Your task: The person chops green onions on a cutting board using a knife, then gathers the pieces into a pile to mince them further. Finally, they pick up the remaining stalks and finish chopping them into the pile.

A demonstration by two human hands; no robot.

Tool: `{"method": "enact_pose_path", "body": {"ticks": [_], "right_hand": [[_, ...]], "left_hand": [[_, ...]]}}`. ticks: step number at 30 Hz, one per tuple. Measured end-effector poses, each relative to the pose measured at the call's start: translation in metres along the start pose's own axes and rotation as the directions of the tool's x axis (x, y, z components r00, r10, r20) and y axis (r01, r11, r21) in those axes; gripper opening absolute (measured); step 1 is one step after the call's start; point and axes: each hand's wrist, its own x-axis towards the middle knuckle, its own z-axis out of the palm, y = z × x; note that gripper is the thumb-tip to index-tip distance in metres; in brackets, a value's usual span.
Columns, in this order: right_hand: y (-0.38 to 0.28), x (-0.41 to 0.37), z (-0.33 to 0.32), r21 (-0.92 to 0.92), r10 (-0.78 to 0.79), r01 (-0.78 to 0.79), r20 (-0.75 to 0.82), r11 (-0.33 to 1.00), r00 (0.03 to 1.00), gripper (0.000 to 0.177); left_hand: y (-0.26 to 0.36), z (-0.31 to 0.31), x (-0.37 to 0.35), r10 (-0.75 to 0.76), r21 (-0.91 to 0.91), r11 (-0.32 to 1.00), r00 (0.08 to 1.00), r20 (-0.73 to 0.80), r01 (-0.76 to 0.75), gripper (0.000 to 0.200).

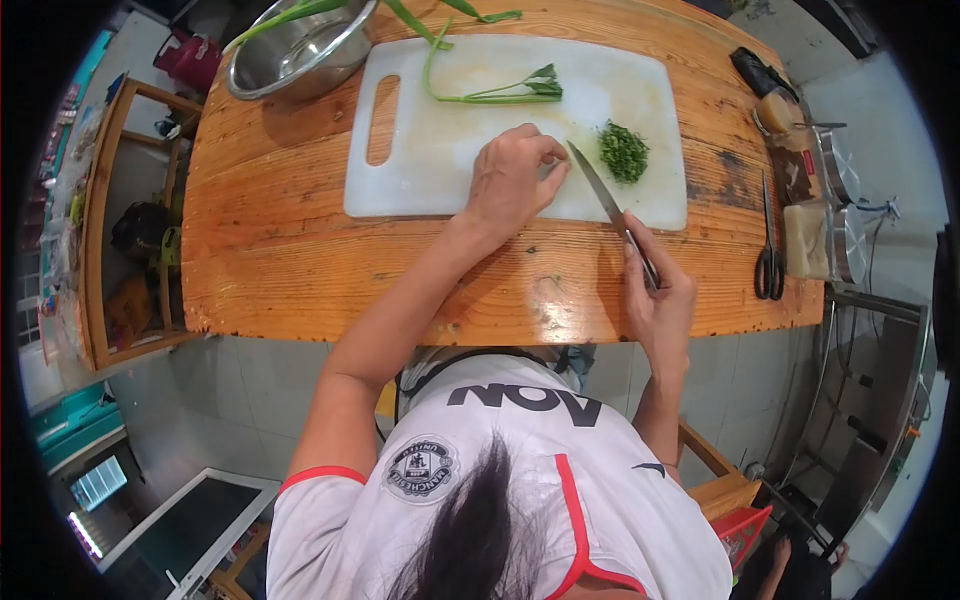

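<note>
My right hand (660,285) is wrapped round the dark handle of a kitchen knife (600,187), whose blade points up and left over the white cutting board (460,190). Just left of the blade tip, my left hand (515,172) is closed, its fingers curled in a pinch above the board. Whatever sits between those fingertips is too small to make out. Right of the blade lies a small heap of finely chopped green herbs (624,152). A green leafy stalk (505,98), bent at one end, rests near the board's far edge.
At the far left of the wooden table (270,250) stands a steel bowl (300,50), with long green leaves (290,18) over its rim. Black-handled scissors (769,265) lie near the right edge, beside lidded containers (806,240). A dark bundle (762,72) sits at the far right.
</note>
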Motion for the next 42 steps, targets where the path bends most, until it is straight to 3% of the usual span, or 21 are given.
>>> {"method": "enact_pose_path", "body": {"ticks": [2, 6, 12, 15, 18, 24, 30, 36, 42], "right_hand": [[-0.002, -0.002, -0.001, -0.003, 0.025, -0.025, 0.018, 1.000, 1.000, 0.032], [0.001, -0.003, 0.006, 0.017, -0.099, 0.100, -0.040, 0.995, 0.994, 0.032], [0.004, 0.001, 0.015, -0.112, -0.254, 0.248, -0.049, 0.962, 0.966, 0.034], [0.002, 0.007, 0.018, -0.157, -0.172, 0.173, 0.022, 0.972, 0.985, 0.034], [0.001, 0.008, 0.007, -0.011, -0.056, 0.056, 0.001, 0.998, 0.998, 0.034], [-0.002, -0.003, 0.002, -0.026, -0.064, 0.064, 0.021, 0.998, 0.998, 0.034], [-0.001, 0.008, 0.012, -0.153, -0.120, 0.124, 0.030, 0.981, 0.992, 0.034], [0.012, 0.006, 0.010, 0.082, -0.087, 0.091, -0.050, 0.992, 0.995, 0.033], [0.011, 0.008, -0.003, -0.020, -0.058, 0.056, -0.092, 0.998, 0.994, 0.032]], "left_hand": [[0.000, 0.004, -0.001, -0.012, 0.006, 1.000, 1.000, 0.000, 0.012, 0.010], [0.002, 0.004, 0.000, -0.030, 0.020, 0.999, 1.000, -0.003, 0.030, 0.008], [0.005, 0.000, 0.002, -0.016, 0.061, 0.998, 1.000, 0.017, 0.015, 0.007], [0.005, 0.001, 0.001, 0.017, 0.065, 0.998, 1.000, 0.000, -0.017, 0.007], [0.004, 0.000, 0.000, 0.036, 0.079, 0.996, 0.999, -0.004, -0.035, 0.007], [0.004, 0.000, 0.001, 0.006, -0.008, 1.000, 1.000, 0.006, -0.006, 0.007], [0.000, 0.000, 0.002, 0.028, 0.003, 1.000, 1.000, 0.005, -0.028, 0.008], [0.000, -0.001, 0.000, 0.039, -0.059, 0.997, 0.999, -0.035, -0.041, 0.009], [0.001, -0.004, 0.001, 0.030, -0.085, 0.996, 1.000, 0.010, -0.029, 0.009]]}}
